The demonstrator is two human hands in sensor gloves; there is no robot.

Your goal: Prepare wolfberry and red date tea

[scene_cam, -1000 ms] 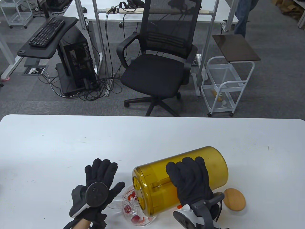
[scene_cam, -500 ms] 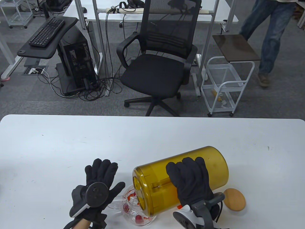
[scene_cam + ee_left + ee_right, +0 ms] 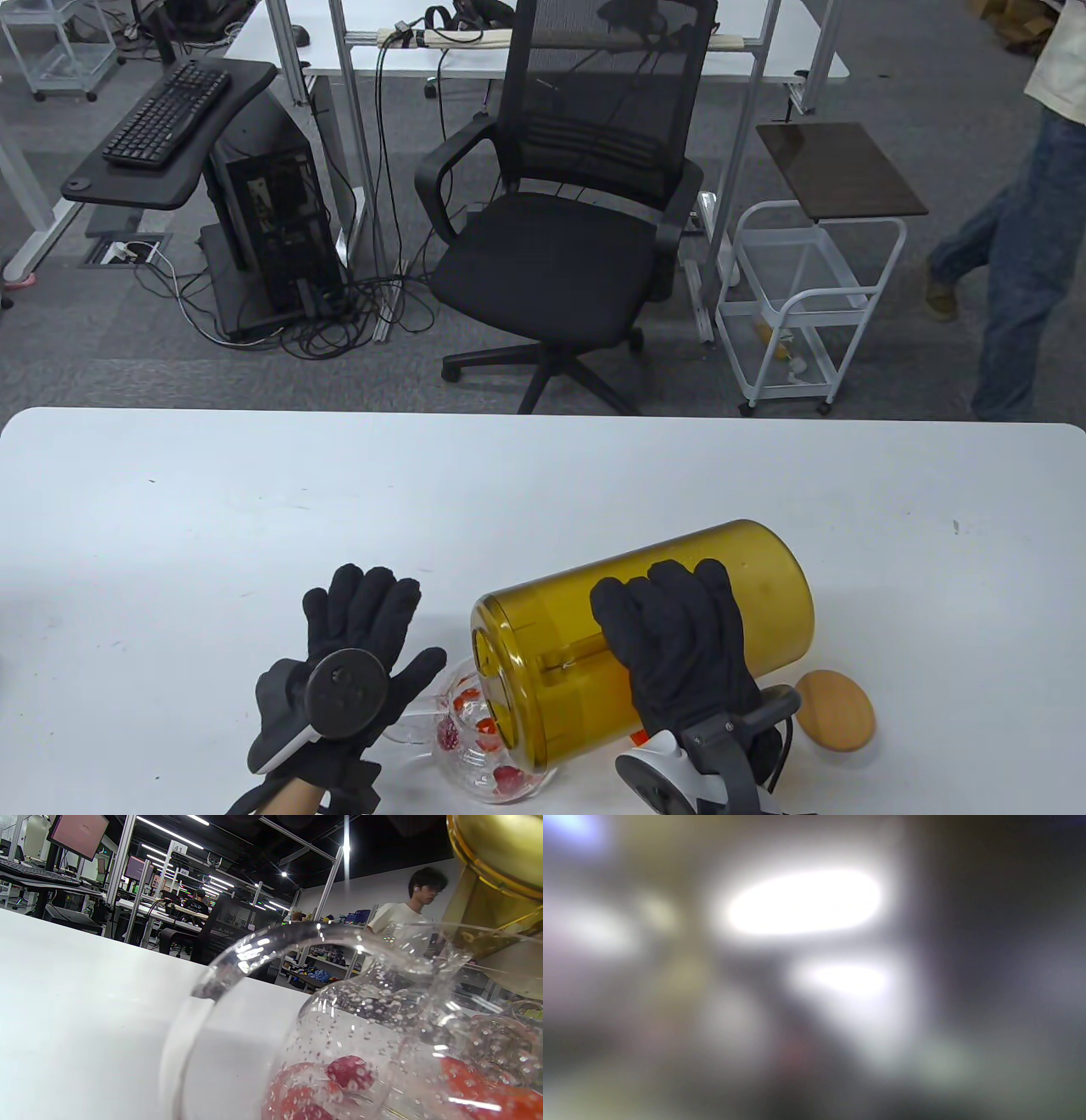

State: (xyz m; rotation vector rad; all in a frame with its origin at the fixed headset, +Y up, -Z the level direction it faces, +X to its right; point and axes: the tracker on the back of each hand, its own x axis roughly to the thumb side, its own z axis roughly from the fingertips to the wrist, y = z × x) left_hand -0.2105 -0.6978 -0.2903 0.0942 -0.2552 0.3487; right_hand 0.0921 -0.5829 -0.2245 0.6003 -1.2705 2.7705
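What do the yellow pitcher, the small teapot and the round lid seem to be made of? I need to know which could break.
Yellow pitcher: amber, see-through and glossy, probably plastic, though tinted glass can't be ruled out.
Small teapot: clear glass, with bright reflections and bubbles on its wall.
Round lid: matte tan, looks like wood or bamboo.

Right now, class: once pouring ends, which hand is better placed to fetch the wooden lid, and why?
Right. The right hand grips the tilted amber pitcher beside the wooden lid; the left hand lies across the glass teapot, farther away.
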